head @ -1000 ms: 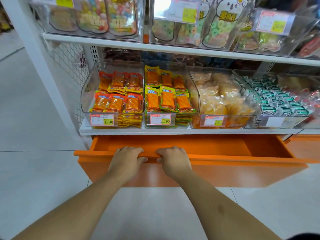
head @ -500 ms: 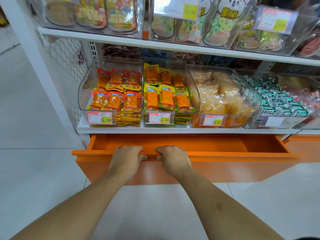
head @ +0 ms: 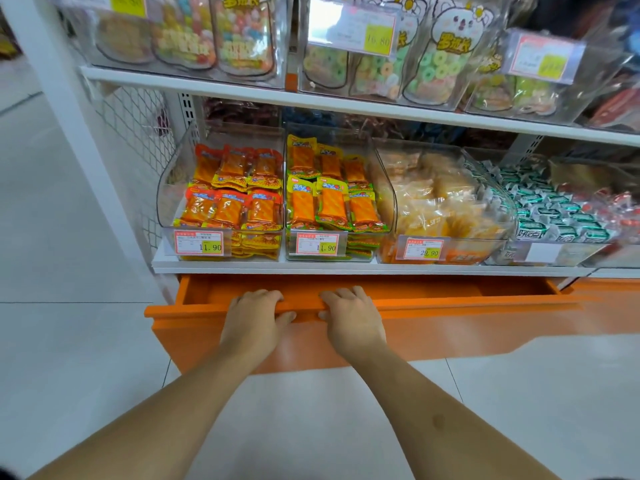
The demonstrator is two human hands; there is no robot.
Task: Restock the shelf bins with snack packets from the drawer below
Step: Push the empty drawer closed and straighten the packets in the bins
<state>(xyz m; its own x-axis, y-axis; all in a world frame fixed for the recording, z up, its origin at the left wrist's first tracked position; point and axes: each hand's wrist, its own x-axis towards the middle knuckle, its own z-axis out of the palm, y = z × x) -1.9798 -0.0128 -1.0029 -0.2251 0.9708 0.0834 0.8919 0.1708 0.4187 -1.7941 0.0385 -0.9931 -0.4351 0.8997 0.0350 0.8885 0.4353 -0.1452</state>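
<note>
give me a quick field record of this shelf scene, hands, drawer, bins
left hand: grips the drawer front's top edge
right hand: grips the same edge, beside the left
orange drawer: partly open, contents not visible
leftmost bin: red-orange snack packets, tag 11.90
second bin: yellow-green snack packets, tag 11.90
third bin: pale yellow packets, tag 29.90

**Both hands gripping, arms extended**

Left hand (head: 254,318) and right hand (head: 351,317) sit side by side, backs up, near but apart. On each, fingers curl over the drawer front's top edge, thumb underneath on the outer face. Both bare forearms reach forward, converging toward the hands.
</note>
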